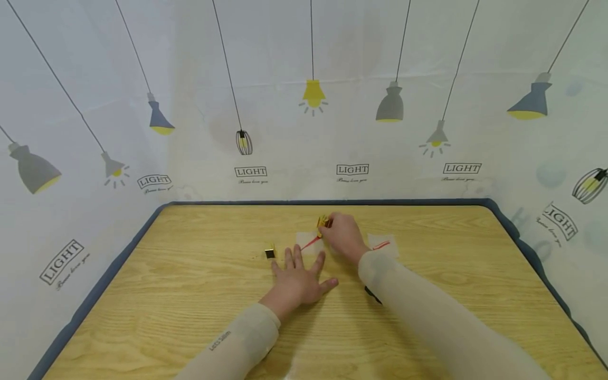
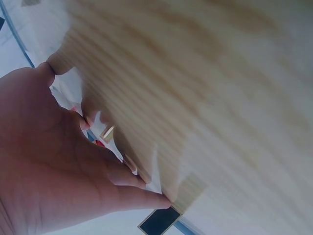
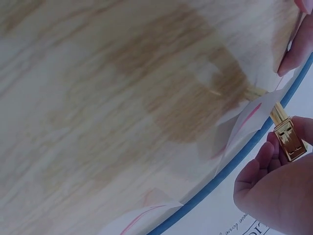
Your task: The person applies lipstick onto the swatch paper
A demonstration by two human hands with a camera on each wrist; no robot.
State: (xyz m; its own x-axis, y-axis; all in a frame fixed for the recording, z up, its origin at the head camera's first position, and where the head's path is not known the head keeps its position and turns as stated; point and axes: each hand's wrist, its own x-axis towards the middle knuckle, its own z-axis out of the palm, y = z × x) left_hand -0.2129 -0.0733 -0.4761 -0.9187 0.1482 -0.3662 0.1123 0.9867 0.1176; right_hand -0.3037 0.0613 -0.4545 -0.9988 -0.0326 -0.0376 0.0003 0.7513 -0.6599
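Note:
My right hand (image 1: pixel 345 236) pinches a gold lipstick (image 1: pixel 323 224) by its case, and the right wrist view shows the ornate gold case (image 3: pixel 289 140) between thumb and fingers. The lipstick's lower end meets a thin white tissue (image 1: pixel 307 241), where a red streak (image 1: pixel 311 243) runs down toward the left. With fingers spread, my left hand (image 1: pixel 299 279) lies flat, its fingertips on or beside the tissue's near edge. Just beyond its little finger stands a gold cap (image 1: pixel 269 252) with a dark face, seen also in the left wrist view as a black-faced block (image 2: pixel 159 221).
A second white tissue (image 1: pixel 390 252) with red streaks lies to the right, partly behind my right sleeve. Some dark thing (image 1: pixel 373 295) shows under that forearm, mostly hidden. The wooden table (image 1: pixel 190 295) ends at a blue edge (image 1: pixel 328 202) against the lamp-patterned wall covering.

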